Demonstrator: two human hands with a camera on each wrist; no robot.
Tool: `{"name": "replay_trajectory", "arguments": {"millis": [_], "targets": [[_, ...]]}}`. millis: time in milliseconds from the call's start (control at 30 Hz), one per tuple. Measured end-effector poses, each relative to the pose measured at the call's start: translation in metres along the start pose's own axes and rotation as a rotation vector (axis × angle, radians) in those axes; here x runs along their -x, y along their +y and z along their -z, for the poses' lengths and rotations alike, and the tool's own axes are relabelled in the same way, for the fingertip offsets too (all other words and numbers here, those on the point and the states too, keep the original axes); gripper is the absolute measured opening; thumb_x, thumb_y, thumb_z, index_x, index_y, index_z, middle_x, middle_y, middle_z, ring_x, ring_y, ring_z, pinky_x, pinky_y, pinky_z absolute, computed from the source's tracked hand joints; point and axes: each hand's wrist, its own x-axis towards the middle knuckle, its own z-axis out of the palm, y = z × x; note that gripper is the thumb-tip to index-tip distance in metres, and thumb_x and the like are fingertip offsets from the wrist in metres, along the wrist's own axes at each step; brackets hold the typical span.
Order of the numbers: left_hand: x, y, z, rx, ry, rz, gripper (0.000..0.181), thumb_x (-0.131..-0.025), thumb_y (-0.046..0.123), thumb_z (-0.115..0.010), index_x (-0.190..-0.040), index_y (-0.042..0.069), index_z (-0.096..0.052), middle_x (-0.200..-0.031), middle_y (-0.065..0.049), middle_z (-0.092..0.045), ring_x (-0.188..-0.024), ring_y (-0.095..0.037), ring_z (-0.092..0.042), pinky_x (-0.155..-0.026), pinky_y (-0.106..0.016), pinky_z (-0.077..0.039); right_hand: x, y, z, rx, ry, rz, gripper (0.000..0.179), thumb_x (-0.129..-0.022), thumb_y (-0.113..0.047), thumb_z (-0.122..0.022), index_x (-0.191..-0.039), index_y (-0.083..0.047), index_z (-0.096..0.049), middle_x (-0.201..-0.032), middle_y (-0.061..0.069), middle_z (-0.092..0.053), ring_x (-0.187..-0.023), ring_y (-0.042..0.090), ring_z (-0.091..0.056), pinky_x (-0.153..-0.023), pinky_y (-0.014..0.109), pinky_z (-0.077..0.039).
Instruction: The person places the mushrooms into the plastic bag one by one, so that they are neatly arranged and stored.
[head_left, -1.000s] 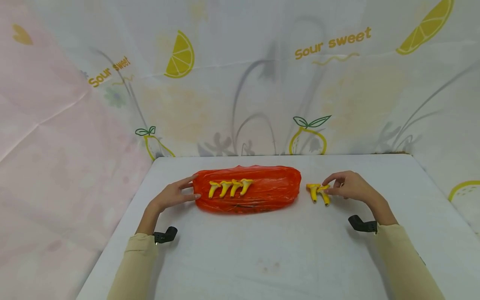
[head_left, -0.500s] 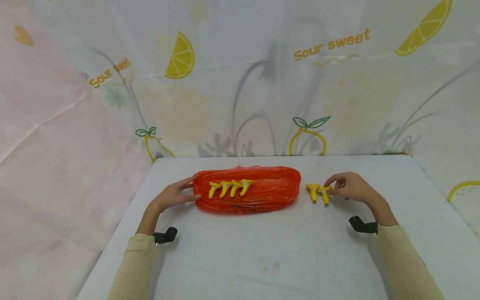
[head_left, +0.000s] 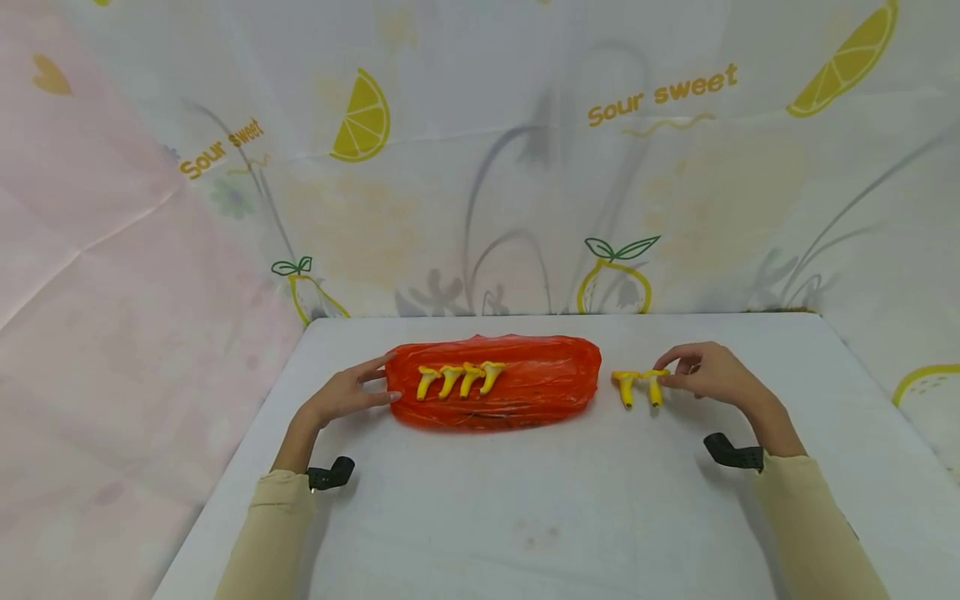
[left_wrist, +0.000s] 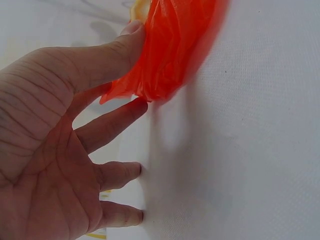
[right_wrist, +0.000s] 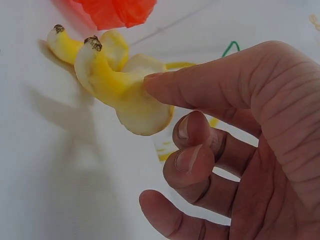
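Lying across the table is a red plastic bag (head_left: 547, 375), flat and wrinkled, with several yellow trumpet-shaped mushrooms (head_left: 450, 380) in a row on its left half. My left hand (head_left: 341, 394) holds the bag's left end between thumb and fingers; the ring and little fingers stay off it in the left wrist view. To the right of the bag, my right hand (head_left: 708, 372) pinches the cap of a yellow mushroom (right_wrist: 110, 80), thumb on the near side, index finger mostly hidden behind. Just left of that one is another yellow mushroom (head_left: 627, 390), stem toward me.
The white table (head_left: 480, 508) stretches in front of the bag toward me. Behind it hangs a pale cloth (head_left: 480, 208) printed with lemons, meeting the table's back edge. A black wrist camera (head_left: 330, 473) sits on the left arm, another camera (head_left: 731, 452) on the right.
My right hand has shifted slightly right, and the mushroom in it has turned straighter and moved a little from its neighbour. The left hand and the bag keep their places.
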Motion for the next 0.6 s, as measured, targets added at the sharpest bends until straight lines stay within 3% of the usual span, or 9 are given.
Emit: {"name": "replay_trajectory", "arguments": {"millis": [600], "targets": [[-0.002, -0.003, 0.000, 0.007, 0.000, -0.003, 0.086, -0.086, 0.049, -0.072, -0.156, 0.023, -0.030, -0.148, -0.019, -0.044, -0.138, -0.044, -0.034, -0.100, -0.062, -0.041, -0.001, -0.014, 0.005, -0.024, 0.047, -0.007, 0.030, -0.089, -0.025, -0.074, -0.111, -0.005, -0.071, -0.078, 0.010, -0.062, -0.068, 0.019, -0.052, -0.058, 0.032, -0.051]]}}
